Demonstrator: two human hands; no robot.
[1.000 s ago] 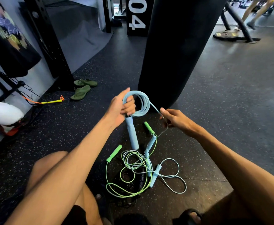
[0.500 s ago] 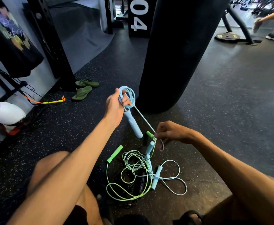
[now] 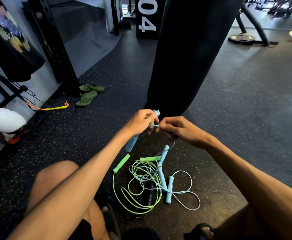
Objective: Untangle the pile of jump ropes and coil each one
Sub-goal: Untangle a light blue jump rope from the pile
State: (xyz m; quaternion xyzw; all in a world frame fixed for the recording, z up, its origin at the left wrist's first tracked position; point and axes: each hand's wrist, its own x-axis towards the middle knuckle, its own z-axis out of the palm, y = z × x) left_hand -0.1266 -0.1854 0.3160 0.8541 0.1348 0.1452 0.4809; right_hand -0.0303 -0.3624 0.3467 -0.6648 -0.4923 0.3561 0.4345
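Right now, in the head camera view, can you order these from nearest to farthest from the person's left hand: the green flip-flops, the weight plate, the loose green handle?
1. The green handle, lying just below the left hand.
2. The green flip-flops, off to the left and farther ahead.
3. The weight plate, far across the room on the right.

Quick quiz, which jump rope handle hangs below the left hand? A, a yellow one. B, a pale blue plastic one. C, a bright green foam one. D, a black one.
B: the pale blue plastic handle sticks out under the left hand, while the bright green foam handles lie on the speckled black rubber floor.
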